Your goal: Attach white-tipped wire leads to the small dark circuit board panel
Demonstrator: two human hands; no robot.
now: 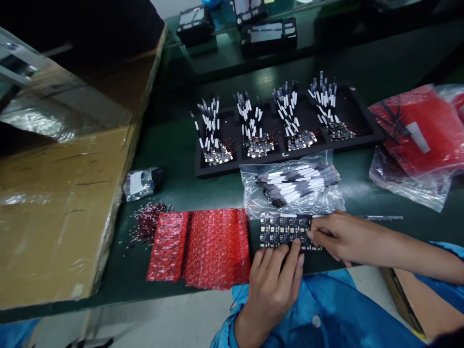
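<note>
A dark circuit board panel point(277, 231), with rows of small pale parts, lies on the table near its front edge. My left hand point(277, 278) rests over its lower edge, fingers stretched out and fingertips on the board. At the panel's right end, my right hand point(335, 235) has thumb and fingers pinched together; what is between them is hidden. A thin greyish strip point(382, 217) sticks out to the right behind that hand. Just behind the panel lies a clear plastic bag point(253, 188) with a bundle of black-and-white flat strips point(297, 182) on it.
A black compartment tray point(221, 170) holds several clusters of small boards with strips. Red bubble wrap point(213, 246), a pile of small wires point(148, 221) and a silver packet point(139, 183) lie left. Red bags point(427, 130) lie right. A cardboard sheet point(58, 217) borders the left side.
</note>
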